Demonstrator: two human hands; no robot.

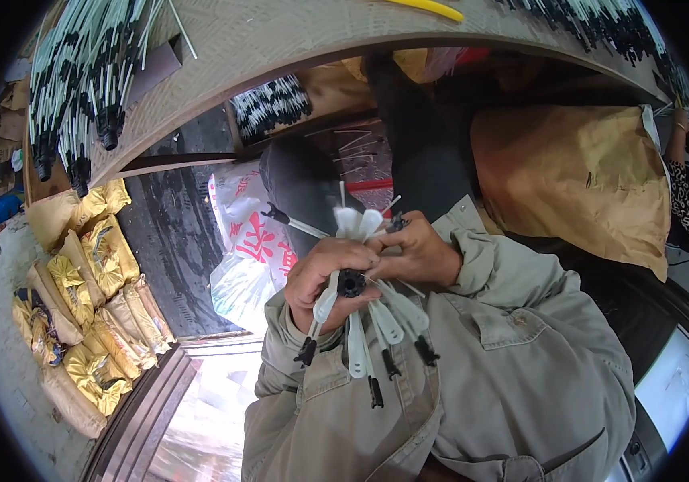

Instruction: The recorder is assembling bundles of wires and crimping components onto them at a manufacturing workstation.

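Observation:
In front of my chest, a black round hub (352,283) faces up, with thin white rods and flat white blades (356,349) fanning out around it. Several rods end in black tips (377,394). My left hand (320,277) is closed around this cluster, its thumb on top beside the hub. My right hand (421,251) has its fingers pinched close to the hub, at the base of the blades on the far side. What exactly its fingertips grip is partly hidden behind my knuckles.
Bundles of black-tipped white rods (87,72) hang over the left edge of the curved table (224,60); more (601,24) lie at its far right. A brown sack (569,177) stands at right. Gold packages (91,297) are stacked left, beyond a white plastic bag (244,241). Another person's arm (682,132) shows far right.

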